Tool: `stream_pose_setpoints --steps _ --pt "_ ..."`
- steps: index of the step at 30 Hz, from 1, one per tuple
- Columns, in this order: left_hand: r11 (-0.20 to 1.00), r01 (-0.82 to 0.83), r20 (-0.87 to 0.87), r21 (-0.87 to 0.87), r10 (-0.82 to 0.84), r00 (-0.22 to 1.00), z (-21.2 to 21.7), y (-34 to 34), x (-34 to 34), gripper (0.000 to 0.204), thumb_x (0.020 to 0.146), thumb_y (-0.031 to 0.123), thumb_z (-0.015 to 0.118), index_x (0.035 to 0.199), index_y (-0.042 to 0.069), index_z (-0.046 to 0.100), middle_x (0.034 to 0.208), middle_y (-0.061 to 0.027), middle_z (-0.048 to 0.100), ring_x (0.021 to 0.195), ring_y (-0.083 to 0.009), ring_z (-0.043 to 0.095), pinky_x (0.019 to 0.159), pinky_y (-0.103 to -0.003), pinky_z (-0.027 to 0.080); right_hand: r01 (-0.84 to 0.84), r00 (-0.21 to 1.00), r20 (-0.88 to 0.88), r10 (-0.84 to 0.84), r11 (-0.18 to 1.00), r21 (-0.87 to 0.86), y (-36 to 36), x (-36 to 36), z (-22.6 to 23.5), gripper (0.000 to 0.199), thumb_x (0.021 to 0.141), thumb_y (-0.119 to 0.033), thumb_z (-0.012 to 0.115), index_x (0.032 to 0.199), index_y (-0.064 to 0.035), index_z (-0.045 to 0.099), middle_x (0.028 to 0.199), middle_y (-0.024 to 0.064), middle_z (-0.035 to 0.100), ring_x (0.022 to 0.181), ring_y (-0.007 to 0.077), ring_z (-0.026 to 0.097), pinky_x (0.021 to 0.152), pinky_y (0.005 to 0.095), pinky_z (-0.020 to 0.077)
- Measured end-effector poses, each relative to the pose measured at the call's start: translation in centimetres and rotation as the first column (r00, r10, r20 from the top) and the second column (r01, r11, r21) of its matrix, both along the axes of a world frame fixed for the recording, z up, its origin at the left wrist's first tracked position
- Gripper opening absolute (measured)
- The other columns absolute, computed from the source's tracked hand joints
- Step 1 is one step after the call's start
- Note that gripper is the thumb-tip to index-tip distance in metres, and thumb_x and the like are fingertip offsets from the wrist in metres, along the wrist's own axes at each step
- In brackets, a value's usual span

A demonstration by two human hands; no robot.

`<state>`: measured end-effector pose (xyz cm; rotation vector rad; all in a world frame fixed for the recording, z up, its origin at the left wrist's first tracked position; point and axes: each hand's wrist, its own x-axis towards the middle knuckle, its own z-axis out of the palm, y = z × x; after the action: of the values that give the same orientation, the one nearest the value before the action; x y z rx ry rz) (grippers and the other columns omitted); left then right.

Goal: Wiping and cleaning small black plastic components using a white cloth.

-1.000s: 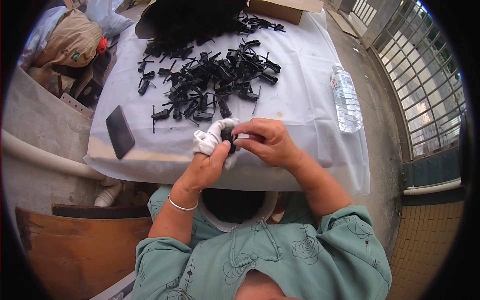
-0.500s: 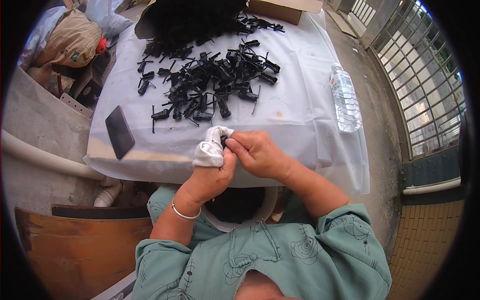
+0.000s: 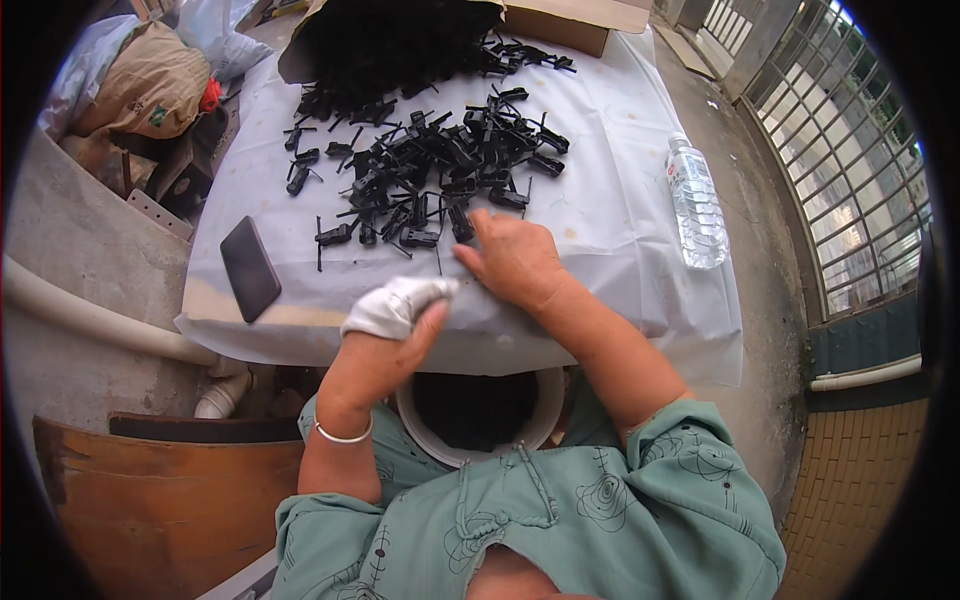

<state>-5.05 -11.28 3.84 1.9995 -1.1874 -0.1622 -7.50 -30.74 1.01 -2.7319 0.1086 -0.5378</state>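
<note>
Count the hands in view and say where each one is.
2. The left hand, partly covered by white cloth, is over the near edge of the table; the right hand is farther forward, beside a black part.

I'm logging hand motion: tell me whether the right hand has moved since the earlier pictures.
Yes: the right hand has moved forward, away from the body, to the near side of the black pile.

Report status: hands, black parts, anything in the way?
Left hand partly covered by white cloth. Right hand at near edge of black parts, grip open. Phone left, bottle right, both away from hands.
</note>
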Motion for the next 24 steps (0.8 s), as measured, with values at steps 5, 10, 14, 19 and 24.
stream_pose_setpoints --steps 5,10,14,19,24 --pt "0.886 -0.243 -0.164 -0.394 0.193 0.967 -1.2 -2.2 0.6 0.024 0.081 -0.002 0.056 0.105 -0.001 0.06 0.101 -0.0136 0.061 0.096 -0.0271 0.058 0.084 -0.033 0.044 -0.062 0.998 0.008 0.062 0.998 -0.02 -0.5 -1.5 0.5 0.023 0.076 -0.022 0.061 0.083 -0.0046 0.048 0.072 0.0112 0.059 0.066 0.0308 0.06 0.056 0.0385 0.0475" --pt "0.916 -0.036 0.005 -0.399 0.041 0.999 -0.9 -3.0 0.9 0.026 0.082 -0.005 0.051 0.107 -0.001 0.058 0.106 -0.0147 0.059 0.102 -0.027 0.055 0.089 -0.032 0.042 -0.301 0.953 0.052 0.298 0.952 0.063 -1.5 -5.1 3.5 0.024 0.072 -0.02 0.064 0.084 -0.0037 0.051 0.067 0.012 0.056 0.06 0.0298 0.057 0.052 0.0387 0.0448" --pt "0.925 -0.014 -0.191 -0.379 -0.063 0.979 -0.9 -3.4 0.9 0.028 0.083 -0.002 0.051 0.112 -0.001 0.055 0.107 -0.012 0.059 0.102 -0.0207 0.055 0.087 -0.03 0.043 -0.345 0.939 0.058 0.34 0.927 0.148 -2.1 -6.0 4.6 0.021 0.073 -0.019 0.063 0.08 -0.0027 0.052 0.064 0.0118 0.054 0.054 0.0273 0.053 0.05 0.0348 0.0422" --pt "0.947 0.239 -0.592 -0.217 -0.322 0.739 0.0 -3.0 0.1 0.031 0.086 0.006 0.054 0.116 0.0 0.049 0.101 -0.0043 0.057 0.091 -0.0087 0.051 0.077 -0.023 0.043 -0.289 0.779 -0.229 0.583 0.659 0.694 -3.8 -5.9 4.2 0.021 0.077 -0.02 0.06 0.078 0.0008 0.056 0.058 0.0019 0.047 0.053 0.0092 0.042 0.048 0.0256 0.0353" --pt "0.955 0.201 -0.707 -0.216 -0.295 0.643 0.0 -2.8 -0.4 0.028 0.086 0.008 0.057 0.112 0.001 0.049 0.096 -0.0024 0.056 0.082 -0.0063 0.049 0.072 -0.021 0.042 -0.216 0.738 -0.21 0.642 0.519 0.827 -3.6 -5.7 3.7 0.021 0.078 -0.021 0.06 0.081 0.0 0.057 0.06 -0.0005 0.045 0.056 0.0046 0.039 0.05 0.023 0.034"
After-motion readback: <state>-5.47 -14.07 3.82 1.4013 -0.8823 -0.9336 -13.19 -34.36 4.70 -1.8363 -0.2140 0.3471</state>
